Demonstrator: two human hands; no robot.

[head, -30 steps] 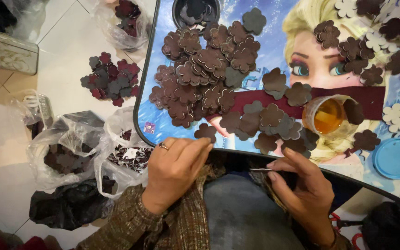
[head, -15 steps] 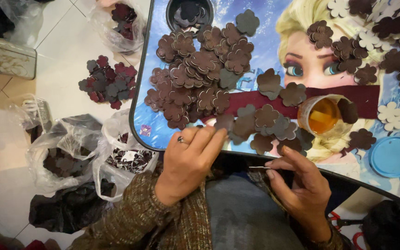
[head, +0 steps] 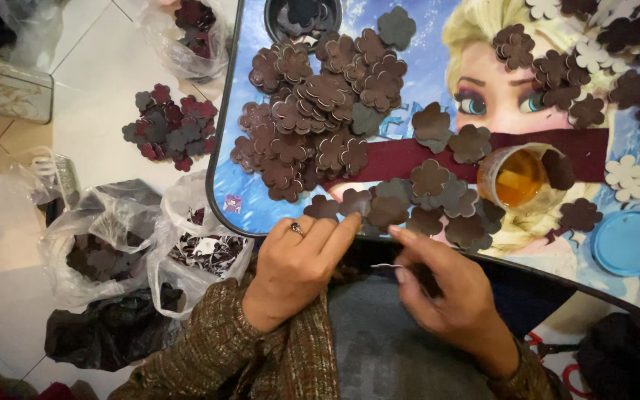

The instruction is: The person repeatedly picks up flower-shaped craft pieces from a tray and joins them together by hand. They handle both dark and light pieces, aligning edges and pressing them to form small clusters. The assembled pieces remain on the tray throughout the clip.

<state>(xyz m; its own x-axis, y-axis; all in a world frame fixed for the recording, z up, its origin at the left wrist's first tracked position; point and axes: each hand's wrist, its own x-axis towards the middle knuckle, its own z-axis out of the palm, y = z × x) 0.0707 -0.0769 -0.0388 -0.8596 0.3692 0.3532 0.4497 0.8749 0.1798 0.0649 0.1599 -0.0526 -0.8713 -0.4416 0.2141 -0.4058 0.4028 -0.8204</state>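
Brown flower-shaped cutouts (head: pixel 312 111) lie heaped on a small picture-printed table (head: pixel 224 185), and a looser row of them (head: pixel 431 200) runs along its near edge. My left hand (head: pixel 298 267), with a ring on one finger, reaches over that edge. Its fingertips are closed on one brown flower piece (head: pixel 355 201). My right hand (head: pixel 446 292) is just below the edge beside it, pinching a thin needle (head: pixel 385 265) that points left. Something dark sits behind its fingers; I cannot tell what.
An open jar of amber glue (head: pixel 516 178) stands on a dark red strip (head: pixel 401 157), with a blue lid (head: pixel 631 241) at right and a dark bowl (head: pixel 301 15) at the top. White flower cutouts (head: pixel 624 174) lie at right. On the floor are plastic bags (head: pixel 98 252) and loose cutouts (head: pixel 168 126).
My left hand has moved up from my lap onto the table's near edge and closed its fingertips on a flower piece. My right hand stays put with the needle.
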